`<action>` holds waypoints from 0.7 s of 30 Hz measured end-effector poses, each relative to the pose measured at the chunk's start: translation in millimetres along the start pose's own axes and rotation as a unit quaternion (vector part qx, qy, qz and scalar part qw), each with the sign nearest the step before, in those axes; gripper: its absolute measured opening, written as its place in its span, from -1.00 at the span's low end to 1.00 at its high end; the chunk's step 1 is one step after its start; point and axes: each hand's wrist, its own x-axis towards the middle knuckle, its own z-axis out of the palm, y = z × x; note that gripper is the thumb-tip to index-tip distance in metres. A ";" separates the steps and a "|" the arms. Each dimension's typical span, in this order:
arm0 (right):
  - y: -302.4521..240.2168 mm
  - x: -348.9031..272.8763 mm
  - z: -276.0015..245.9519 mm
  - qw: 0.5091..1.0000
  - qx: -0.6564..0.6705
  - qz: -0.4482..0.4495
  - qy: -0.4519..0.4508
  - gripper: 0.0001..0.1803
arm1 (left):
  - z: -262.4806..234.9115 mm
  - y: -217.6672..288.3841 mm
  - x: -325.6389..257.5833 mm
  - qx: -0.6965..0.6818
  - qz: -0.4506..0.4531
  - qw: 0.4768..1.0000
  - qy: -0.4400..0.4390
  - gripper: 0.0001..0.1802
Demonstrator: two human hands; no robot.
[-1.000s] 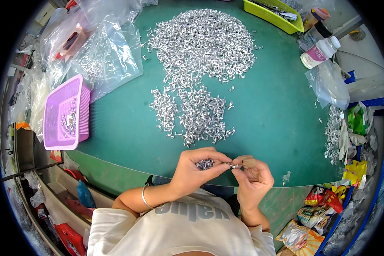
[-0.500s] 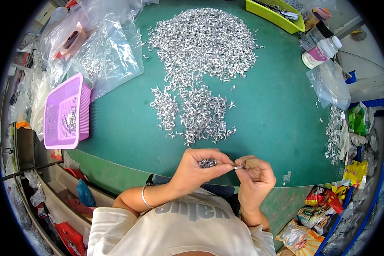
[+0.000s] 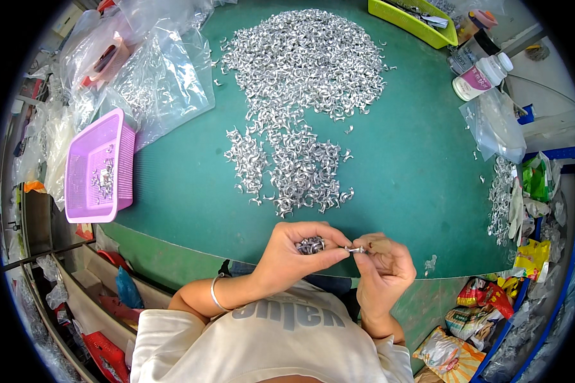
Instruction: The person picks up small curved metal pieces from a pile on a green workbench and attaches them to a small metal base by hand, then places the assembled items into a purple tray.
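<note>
My left hand [image 3: 297,255] is cupped around a small bunch of silver metal clips [image 3: 311,244] near the front edge of the green table [image 3: 415,179]. One single clip [image 3: 354,249] is pinched between my left fingertips and my right hand [image 3: 383,268], which is closed on its other end. A big heap of the same silver clips [image 3: 306,57] lies at the far middle of the table, and a smaller spread of clips [image 3: 294,169] lies just beyond my hands.
A pink plastic basket [image 3: 99,167] with a few clips sits at the left. Clear plastic bags [image 3: 153,70] lie at the far left. A yellow-green tray [image 3: 412,22] and a white bottle [image 3: 482,75] stand far right. More clips and packets crowd the right edge.
Both hands have stayed in place at the table's front edge; only the fingers shifted slightly around the single clip held between them.
</note>
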 end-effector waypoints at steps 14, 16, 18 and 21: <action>-4.0 2.6 5.1 0.979 -0.149 -0.134 -0.025 -0.74 | -2.4 1.2 0.7 0.051 0.043 0.998 -0.007 -0.87; -5.3 2.4 5.8 0.968 -0.187 -0.162 -0.036 -0.74 | -2.7 1.5 0.6 0.055 0.069 0.996 -0.008 -0.88; -8.6 2.6 7.3 0.960 -0.209 -0.179 -0.045 -0.74 | -1.0 1.3 1.6 0.049 0.093 0.994 -0.011 -0.90; -8.2 1.2 9.4 0.968 -0.186 -0.166 -0.020 -0.77 | -0.8 1.4 4.3 0.032 0.079 0.996 -0.028 -0.90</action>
